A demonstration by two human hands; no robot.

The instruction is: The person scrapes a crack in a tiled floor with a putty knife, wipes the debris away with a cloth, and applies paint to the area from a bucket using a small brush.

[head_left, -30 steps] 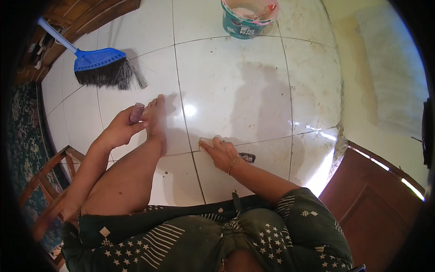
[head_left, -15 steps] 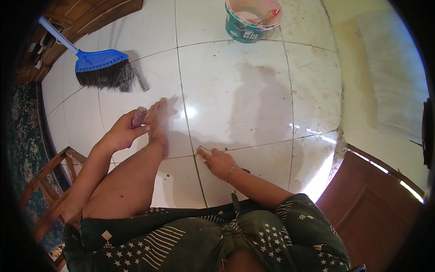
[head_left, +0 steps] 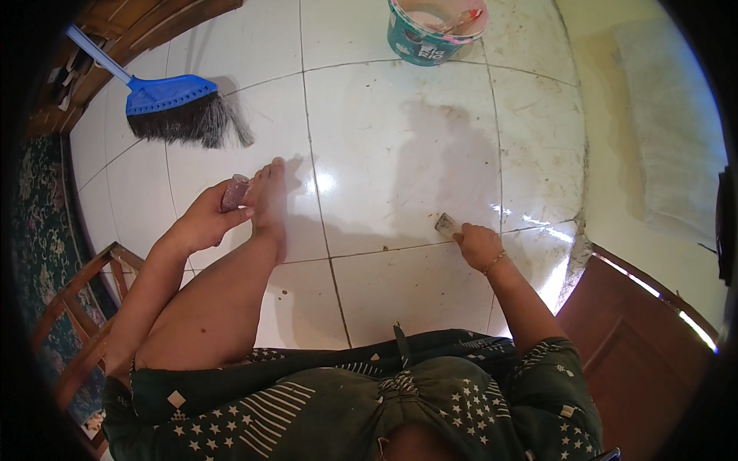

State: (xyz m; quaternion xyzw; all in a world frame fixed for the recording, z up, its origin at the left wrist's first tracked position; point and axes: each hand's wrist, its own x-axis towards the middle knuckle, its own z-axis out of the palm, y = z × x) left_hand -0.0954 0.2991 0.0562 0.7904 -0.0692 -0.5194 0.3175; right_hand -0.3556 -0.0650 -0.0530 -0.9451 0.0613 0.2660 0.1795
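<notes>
My left hand point(head_left: 204, 220) is closed around a rolled, speckled reddish-brown piece point(head_left: 234, 193) that looks like sandpaper. It rests beside my bare foot point(head_left: 269, 188), above the tiles. Lower right of centre, my right hand point(head_left: 480, 247) grips a small flat greyish scraper point(head_left: 447, 226) by its near end. The scraper's far end meets or nearly meets the white tile floor point(head_left: 369, 169), just beyond a grout line. Dark specks and smears lie on the tiles around it.
A blue broom point(head_left: 173, 96) with dark bristles lies at the far left. A green bucket point(head_left: 419, 48) with pinkish-white contents and a red-handled tool stands far ahead. Nearer are a wooden frame point(head_left: 84, 307) at left and a brown door point(head_left: 638, 346) at right.
My right hand has moved right and slightly away from me, bringing the scraper from near the vertical grout line toward the right. My left hand stays nearly still, holding its roll.
</notes>
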